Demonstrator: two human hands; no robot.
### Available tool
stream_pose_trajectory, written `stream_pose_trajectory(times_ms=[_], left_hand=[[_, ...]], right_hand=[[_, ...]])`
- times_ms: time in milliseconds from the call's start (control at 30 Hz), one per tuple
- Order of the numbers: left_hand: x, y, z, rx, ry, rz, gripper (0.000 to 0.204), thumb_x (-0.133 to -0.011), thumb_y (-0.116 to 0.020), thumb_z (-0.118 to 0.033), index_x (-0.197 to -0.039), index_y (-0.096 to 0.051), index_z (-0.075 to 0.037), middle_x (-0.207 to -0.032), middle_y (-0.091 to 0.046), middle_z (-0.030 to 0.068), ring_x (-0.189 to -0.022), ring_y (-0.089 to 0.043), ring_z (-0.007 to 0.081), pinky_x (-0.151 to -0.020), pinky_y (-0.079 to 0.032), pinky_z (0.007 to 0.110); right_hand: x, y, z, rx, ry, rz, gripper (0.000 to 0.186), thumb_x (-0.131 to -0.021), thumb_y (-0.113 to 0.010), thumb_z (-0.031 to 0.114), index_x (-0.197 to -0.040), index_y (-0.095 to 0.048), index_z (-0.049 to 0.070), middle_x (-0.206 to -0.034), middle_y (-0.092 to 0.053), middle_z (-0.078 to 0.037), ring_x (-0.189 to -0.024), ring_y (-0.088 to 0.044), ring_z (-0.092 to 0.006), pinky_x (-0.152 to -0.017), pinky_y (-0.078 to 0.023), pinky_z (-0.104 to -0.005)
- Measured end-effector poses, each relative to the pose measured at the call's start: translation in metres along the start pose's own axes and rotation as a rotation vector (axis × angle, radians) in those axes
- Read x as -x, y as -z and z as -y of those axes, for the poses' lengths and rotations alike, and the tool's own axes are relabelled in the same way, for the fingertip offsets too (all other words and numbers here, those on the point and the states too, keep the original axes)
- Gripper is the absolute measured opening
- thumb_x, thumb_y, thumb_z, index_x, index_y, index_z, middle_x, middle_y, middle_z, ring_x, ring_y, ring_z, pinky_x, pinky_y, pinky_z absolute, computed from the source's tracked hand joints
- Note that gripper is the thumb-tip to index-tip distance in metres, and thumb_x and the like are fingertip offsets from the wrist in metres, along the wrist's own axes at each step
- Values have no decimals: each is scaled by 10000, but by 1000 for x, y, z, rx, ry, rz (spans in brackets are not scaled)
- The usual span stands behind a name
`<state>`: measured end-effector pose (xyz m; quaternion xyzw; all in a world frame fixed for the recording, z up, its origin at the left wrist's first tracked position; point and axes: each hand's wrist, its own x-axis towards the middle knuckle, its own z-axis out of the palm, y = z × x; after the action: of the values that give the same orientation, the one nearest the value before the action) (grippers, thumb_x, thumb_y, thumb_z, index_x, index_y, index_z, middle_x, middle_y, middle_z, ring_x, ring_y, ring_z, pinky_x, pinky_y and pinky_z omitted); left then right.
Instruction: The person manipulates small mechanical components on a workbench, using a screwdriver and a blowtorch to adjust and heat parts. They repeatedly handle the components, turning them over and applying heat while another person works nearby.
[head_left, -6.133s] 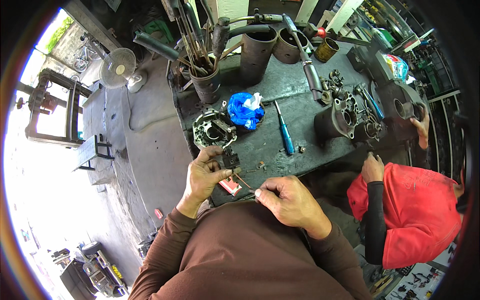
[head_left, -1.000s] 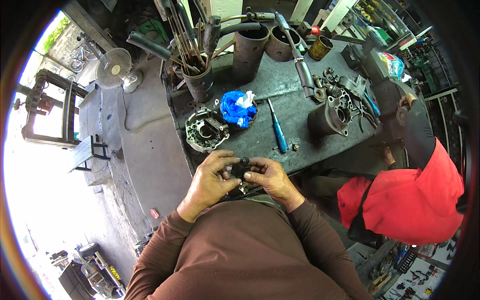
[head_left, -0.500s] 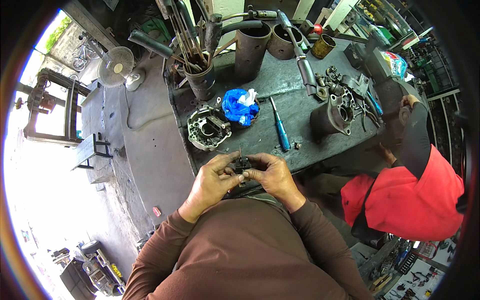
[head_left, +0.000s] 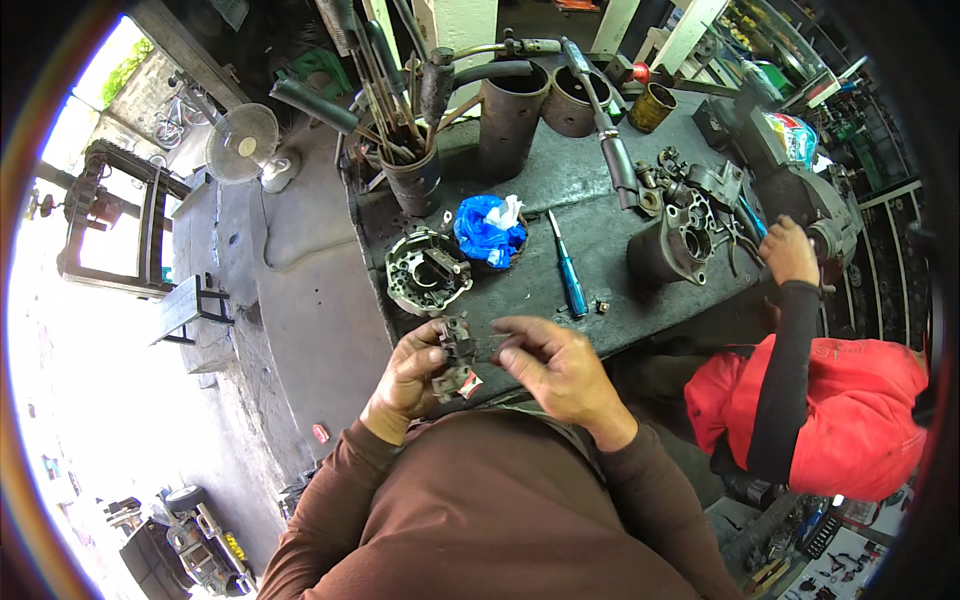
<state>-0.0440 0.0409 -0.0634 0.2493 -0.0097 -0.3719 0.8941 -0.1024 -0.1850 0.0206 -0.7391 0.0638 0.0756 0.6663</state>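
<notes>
My left hand point(head_left: 402, 372) grips a small dark metal part with several lugs point(head_left: 457, 343), just above the bench's near edge. To its right, my right hand point(head_left: 562, 368) has its thumb and forefinger curled in a pinch. A thin wire-like line runs between the part and these fingertips; what they hold is too small to make out. Just below the part a small red and white piece point(head_left: 470, 384) shows. Beyond my left hand lies a round cast metal housing point(head_left: 428, 272), beside a blue plastic bag with white paper point(head_left: 488, 230). A blue-handled screwdriver point(head_left: 570, 275) lies farther right.
On the dark bench point(head_left: 560, 205) stand a can of tools point(head_left: 412, 185), a tall metal cylinder point(head_left: 510, 125) and a rusty tin point(head_left: 652, 108). A dark motor housing point(head_left: 660, 250) sits at right among loose parts. A co-worker in red point(head_left: 850, 410) reaches toward a machine point(head_left: 825, 225).
My right hand has come away from the part and moved right. The part, turned over, stays in my left hand. The co-worker's arm has swung toward the bench.
</notes>
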Motion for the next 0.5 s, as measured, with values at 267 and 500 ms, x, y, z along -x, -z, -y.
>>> stream_pose_trajectory(times_ms=[267,500], left_hand=[[11,24,6,267,123,-2,622,-942,-774,-325,-1434,-543,-21,-1203,-693,180,-929,-716,224,-689,-598,304],[15,18,10,185,141,-45,586,-936,-779,-330,-1390,-583,-14,-1184,-709,135,-928,-720,238,-760,-606,346]], right_hand=[[-6,-9,23,448,449,-112,247,-931,-721,5,-1178,-712,24,-1198,-703,-139,-915,-728,-312,-769,-586,-364],[-8,-21,21,502,369,-28,194,-939,-703,3,-1133,-712,18,-1021,-710,-148,-904,-718,-359,-730,-572,-416]])
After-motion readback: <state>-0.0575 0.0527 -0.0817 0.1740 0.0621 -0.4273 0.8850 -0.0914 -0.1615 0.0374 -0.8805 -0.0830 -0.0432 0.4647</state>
